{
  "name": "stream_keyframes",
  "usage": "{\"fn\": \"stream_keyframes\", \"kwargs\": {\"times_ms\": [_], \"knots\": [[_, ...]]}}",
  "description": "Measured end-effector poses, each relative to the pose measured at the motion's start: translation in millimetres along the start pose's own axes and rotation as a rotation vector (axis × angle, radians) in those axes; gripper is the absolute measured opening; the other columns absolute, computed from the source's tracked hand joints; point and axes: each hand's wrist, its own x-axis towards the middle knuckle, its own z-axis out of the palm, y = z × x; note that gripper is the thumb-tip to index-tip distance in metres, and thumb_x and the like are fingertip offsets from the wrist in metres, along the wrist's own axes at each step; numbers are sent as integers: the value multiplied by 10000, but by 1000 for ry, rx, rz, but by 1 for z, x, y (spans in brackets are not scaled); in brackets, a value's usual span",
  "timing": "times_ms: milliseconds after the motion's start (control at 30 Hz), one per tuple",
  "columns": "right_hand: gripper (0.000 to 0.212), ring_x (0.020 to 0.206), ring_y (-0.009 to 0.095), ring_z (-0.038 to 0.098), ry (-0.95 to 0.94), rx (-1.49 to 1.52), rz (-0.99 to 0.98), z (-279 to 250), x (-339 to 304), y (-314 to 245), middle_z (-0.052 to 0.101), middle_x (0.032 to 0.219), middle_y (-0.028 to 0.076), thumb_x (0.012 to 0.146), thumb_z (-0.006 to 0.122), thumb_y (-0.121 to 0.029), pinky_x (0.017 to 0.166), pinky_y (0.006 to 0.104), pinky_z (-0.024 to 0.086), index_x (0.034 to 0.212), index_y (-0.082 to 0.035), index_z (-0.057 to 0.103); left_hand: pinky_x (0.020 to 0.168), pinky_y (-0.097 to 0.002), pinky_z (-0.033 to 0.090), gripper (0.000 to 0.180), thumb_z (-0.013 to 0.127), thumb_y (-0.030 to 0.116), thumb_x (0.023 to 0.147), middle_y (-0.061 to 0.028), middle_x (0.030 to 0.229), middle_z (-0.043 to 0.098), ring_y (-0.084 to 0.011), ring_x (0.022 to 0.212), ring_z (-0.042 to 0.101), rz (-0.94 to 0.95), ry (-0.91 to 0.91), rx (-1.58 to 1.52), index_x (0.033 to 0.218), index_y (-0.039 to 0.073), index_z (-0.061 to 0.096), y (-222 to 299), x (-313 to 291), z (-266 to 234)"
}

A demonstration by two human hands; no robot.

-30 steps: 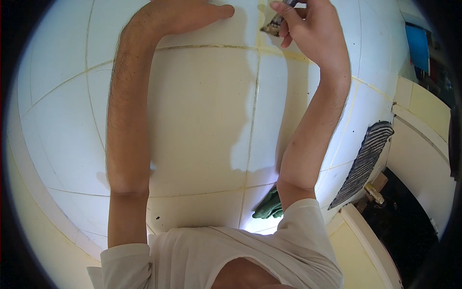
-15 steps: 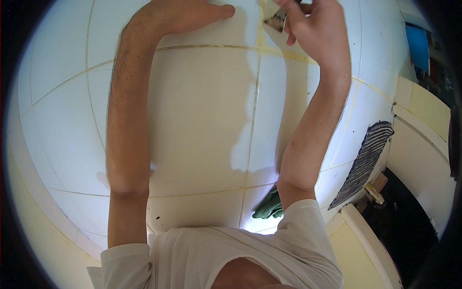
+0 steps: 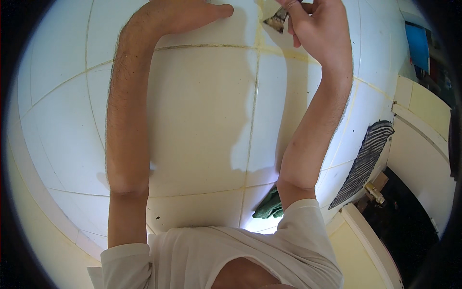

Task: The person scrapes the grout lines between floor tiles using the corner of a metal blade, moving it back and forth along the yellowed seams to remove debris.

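My right hand (image 3: pixel 320 26) is closed round the dark handle of a putty knife (image 3: pixel 275 22), cut off in part by the upper edge. Its worn, dark-stained blade points down and left, beside a yellowish grout line on the white tiles (image 3: pixel 202 120). Whether the blade touches the tiles I cannot tell. Over to the left, my left hand (image 3: pixel 192 17) has its thumb stretched out sideways, close to the tiles. The other fingers of that hand run out past the upper edge. I see nothing held in it.
A green cloth (image 3: pixel 269 206) lies on the tiles by my right upper arm. To the right is a black and grey striped mat (image 3: pixel 363 164) near a doorway with a raised sill. Past it are a dark surface (image 3: pixel 397 212) and a blue object (image 3: pixel 417 46).
My right hand has shifted slightly down and to the right, and the putty knife's blade shows a little more. My left hand has hardly moved.
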Motion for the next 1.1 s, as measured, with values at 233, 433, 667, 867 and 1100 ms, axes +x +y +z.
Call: {"fn": "stream_keyframes", "kwargs": {"times_ms": [233,433,667,867,1100], "knots": [[345,619,88,459,-107,-240,62,0,1,8,487,710,44,932,636,108,569,262,429,1193,-56,482,1184,-765,-28,957,592,575,928,-185,1735,-50,-432,1585,-81,10,4,5,1677,248,94,-1,1,2],[332,626,87,437,12,-79,-140,3,2,20,452,705,30,928,653,100,571,269,422,1180,-48,497,1181,-769,-24,960,598,571,924,-192,1734,-47,-435,1585,-79,11,6,-11,1677,241,100,0,1,0],[334,629,80,433,24,-106,-112,7,3,13,457,709,23,937,655,90,562,259,410,1190,-57,495,1175,-777,-17,962,600,565,922,-205,1731,-38,-447,1582,-74,15,8,-10,1677,235,103,-2,1,0],[331,625,79,444,-110,-90,-48,2,1,18,479,710,30,943,653,86,552,261,406,1195,-58,493,1175,-777,-17,961,604,564,920,-208,1731,-34,-449,1582,-74,21,19,-20,1676,232,113,-2,0,1],[341,634,92,515,-109,-121,178,3,0,-8,523,714,50,947,634,98,501,289,412,1201,-76,487,1179,-772,-26,956,605,561,921,-205,1730,-39,-443,1582,-82,18,16,-23,1676,236,115,-1,1,1]]}}
